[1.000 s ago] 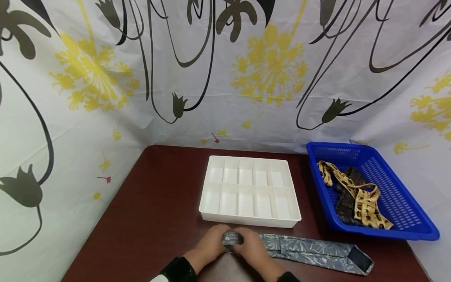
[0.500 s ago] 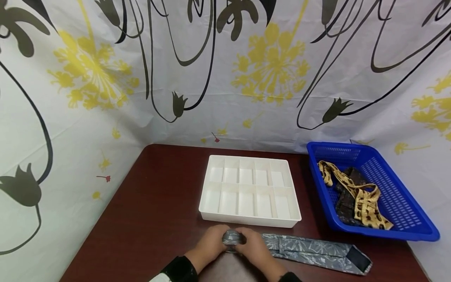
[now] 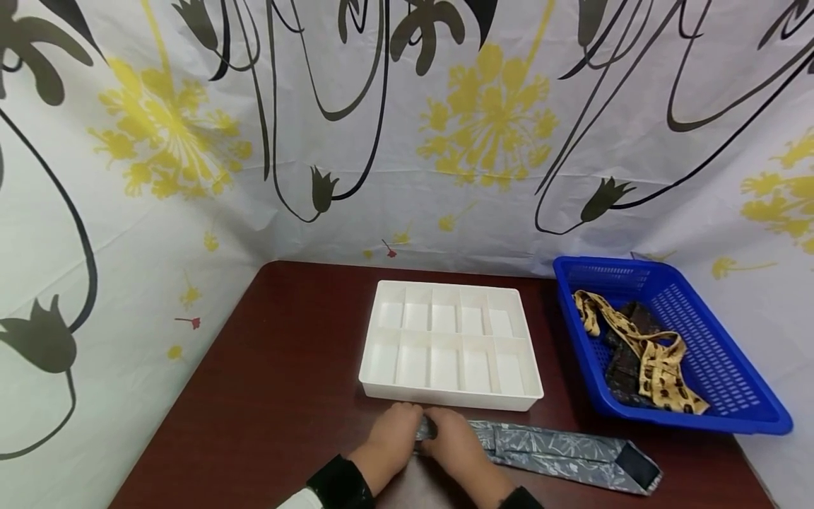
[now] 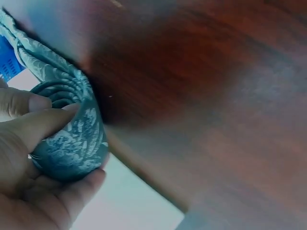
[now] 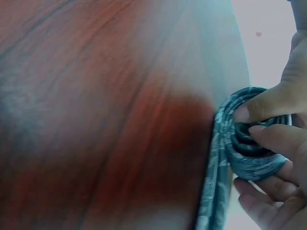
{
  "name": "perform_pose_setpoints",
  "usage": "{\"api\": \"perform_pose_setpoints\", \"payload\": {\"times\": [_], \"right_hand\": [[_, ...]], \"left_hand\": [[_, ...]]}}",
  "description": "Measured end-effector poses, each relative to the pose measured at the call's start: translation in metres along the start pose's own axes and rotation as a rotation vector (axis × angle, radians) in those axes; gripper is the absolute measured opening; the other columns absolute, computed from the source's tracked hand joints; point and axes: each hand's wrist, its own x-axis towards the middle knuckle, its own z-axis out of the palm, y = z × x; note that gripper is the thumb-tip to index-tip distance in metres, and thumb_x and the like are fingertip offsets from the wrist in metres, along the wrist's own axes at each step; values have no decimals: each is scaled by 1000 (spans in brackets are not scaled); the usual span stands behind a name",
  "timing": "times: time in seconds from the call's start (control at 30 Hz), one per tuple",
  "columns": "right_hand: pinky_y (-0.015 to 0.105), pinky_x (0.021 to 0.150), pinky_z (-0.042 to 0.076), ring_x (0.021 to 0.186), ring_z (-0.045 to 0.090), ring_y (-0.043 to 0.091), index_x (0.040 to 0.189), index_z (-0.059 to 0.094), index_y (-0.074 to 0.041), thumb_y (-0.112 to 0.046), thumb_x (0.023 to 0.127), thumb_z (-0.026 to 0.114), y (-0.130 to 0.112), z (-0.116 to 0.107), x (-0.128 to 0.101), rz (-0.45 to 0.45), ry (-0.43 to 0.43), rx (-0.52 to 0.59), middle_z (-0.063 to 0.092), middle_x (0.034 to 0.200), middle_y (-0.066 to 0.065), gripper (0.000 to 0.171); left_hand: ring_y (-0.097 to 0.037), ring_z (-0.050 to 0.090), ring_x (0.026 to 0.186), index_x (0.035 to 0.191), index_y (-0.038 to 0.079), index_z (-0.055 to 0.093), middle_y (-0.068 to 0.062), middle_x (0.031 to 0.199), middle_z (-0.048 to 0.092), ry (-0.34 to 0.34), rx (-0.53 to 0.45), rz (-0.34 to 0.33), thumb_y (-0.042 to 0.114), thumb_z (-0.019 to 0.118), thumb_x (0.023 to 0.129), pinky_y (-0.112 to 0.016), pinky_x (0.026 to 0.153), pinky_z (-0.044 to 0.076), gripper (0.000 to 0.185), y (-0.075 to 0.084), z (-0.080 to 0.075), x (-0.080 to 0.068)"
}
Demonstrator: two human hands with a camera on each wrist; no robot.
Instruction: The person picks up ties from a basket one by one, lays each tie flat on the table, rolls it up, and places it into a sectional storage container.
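Observation:
A grey patterned tie [image 3: 559, 454] lies along the front of the dark wooden table [image 3: 273, 382], its wide end pointing right. Its narrow end is wound into a tight roll [image 4: 72, 134] [image 5: 249, 143]. My left hand [image 3: 391, 442] and right hand [image 3: 454, 445] meet over that roll and both pinch it between thumb and fingers. In the head view the hands hide nearly all of the roll. The white compartment tray [image 3: 534, 387] stands just behind my hands.
A blue plastic basket [image 3: 731, 417] at the right holds a yellow spotted tie [image 3: 655, 360] and a dark tie [image 3: 626, 360]. A flower-print curtain [image 3: 407, 127] walls in the table at the back and sides.
The unrolled length of the grey tie has grown shorter and its wide end has slid left. My hands have closed further over the roll, hiding it.

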Motion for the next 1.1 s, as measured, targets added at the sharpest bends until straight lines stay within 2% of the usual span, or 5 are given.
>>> {"api": "perform_pose_setpoints", "payload": {"times": [0.3,0.43,0.63,0.87,1.1], "right_hand": [[38,81,52,93,65,22,105,69,-6,-9,68,79,19,11,-3,25,47,135,70,100,5,38],[39,82,52,94,65,22,104,69,-6,-12,69,80,24,13,-4,39,39,157,70,100,5,37],[36,81,53,95,64,20,105,69,-7,-10,70,80,26,12,-6,47,12,220,70,100,3,37],[42,84,51,101,63,28,110,67,-2,-2,67,77,23,10,-6,41,1,183,68,108,11,45],[50,91,47,110,59,36,122,60,6,-5,69,76,7,0,-4,2,-60,72,63,118,19,56]], "left_hand": [[-5,54,87,95,16,61,10,91,59,107,-499,117,3,81,63,-27,80,47,40,-32,22,-4],[-4,55,88,96,15,62,9,93,62,119,-568,103,6,83,65,-27,81,48,38,-36,29,-5],[-5,57,84,92,13,64,6,90,64,132,-478,97,-1,80,66,-26,77,49,34,-33,28,-6],[-10,59,79,83,16,62,7,80,62,132,-191,91,-1,74,68,-27,71,49,26,-21,18,-4],[-19,61,95,103,10,67,-4,95,65,5,66,5,-2,71,77,-31,77,53,29,1,5,0]]}}
